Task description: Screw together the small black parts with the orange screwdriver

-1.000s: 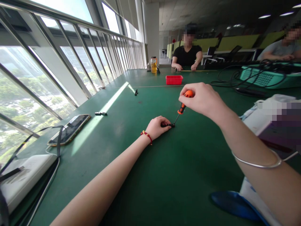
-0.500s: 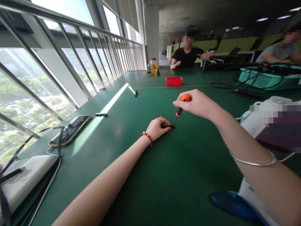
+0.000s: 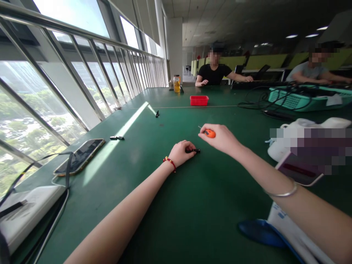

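My left hand (image 3: 182, 152) rests on the green tabletop, its fingers closed on a small black part (image 3: 195, 150) whose right end sticks out past the fingertips; the rest is covered by the hand. To the right and a little higher, my right hand (image 3: 220, 137) grips a screwdriver (image 3: 210, 133) with an orange and black handle. Its thin shaft points left beyond the fingers, apart from the black part. Two more small black pieces lie on the table: one piece (image 3: 117, 138) near the sunlit strip, another piece (image 3: 157, 114) farther back.
A red tray (image 3: 199, 101) stands ahead, a jar (image 3: 176, 84) behind it. At left lie a phone (image 3: 79, 157), cables and a white box (image 3: 33, 212). A teal basket (image 3: 302, 99) with cables and a white bag (image 3: 280, 146) are right. Two people sit across.
The screwdriver tip has come away from the black part. My right hand has lowered and turned the screwdriver from upright to nearly level. The left hand keeps its hold.
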The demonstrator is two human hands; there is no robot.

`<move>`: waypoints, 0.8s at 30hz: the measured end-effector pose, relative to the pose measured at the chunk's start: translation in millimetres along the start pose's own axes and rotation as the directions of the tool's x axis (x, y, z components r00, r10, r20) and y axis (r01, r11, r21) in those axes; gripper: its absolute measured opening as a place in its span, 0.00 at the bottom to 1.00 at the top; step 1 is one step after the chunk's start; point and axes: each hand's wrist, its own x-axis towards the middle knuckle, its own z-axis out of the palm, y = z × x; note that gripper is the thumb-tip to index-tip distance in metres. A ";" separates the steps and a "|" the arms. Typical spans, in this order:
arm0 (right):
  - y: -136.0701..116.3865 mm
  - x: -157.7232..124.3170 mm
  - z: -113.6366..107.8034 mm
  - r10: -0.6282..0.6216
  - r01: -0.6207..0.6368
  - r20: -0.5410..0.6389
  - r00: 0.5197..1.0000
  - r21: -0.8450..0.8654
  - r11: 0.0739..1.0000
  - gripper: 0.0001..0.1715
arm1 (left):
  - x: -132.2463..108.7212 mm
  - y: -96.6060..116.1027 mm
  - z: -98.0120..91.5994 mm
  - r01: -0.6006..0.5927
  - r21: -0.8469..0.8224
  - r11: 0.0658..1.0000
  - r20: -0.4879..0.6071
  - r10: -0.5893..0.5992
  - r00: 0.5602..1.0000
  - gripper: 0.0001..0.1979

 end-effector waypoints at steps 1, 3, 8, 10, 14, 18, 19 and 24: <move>7.8 -5.8 12.1 -0.003 0.002 0.025 1.000 0.045 0.999 0.11 | -0.1 0.5 -0.2 0.003 -0.013 1.000 -0.007 -0.003 1.000 0.06; 22.1 -17.1 33.2 0.034 -0.032 -0.014 0.999 0.103 0.994 0.12 | -0.4 1.7 -0.6 0.007 -0.040 0.999 -0.031 -0.008 0.999 0.05; 39.8 -29.8 52.2 -0.027 0.024 0.045 0.999 0.076 0.997 0.17 | -0.6 4.0 -2.0 0.006 -0.033 0.999 -0.090 -0.009 0.996 0.04; 40.7 -30.0 51.3 -0.052 0.050 0.072 0.996 0.021 0.999 0.17 | -0.3 3.8 -2.1 0.009 -0.024 1.000 -0.108 -0.011 0.994 0.04; 41.0 -29.4 50.5 -0.044 0.048 0.079 0.996 -0.041 0.998 0.13 | 0.6 2.0 -0.7 -0.015 -0.017 1.000 -0.127 0.012 0.992 0.05; 42.4 -28.9 51.9 0.005 -0.005 0.035 0.999 0.012 1.000 0.11 | -0.2 3.6 0.3 -0.068 0.007 0.998 -0.116 0.068 0.991 0.05; 42.5 -28.8 52.2 0.007 -0.007 0.036 0.999 0.013 1.000 0.11 | -1.0 5.2 0.1 -0.084 0.022 0.996 -0.105 0.086 0.991 0.05; 41.3 -29.8 53.1 -0.006 0.004 0.040 0.999 0.036 0.999 0.10 | -5.5 17.0 -2.3 -0.146 0.129 0.981 -0.084 0.157 0.984 0.04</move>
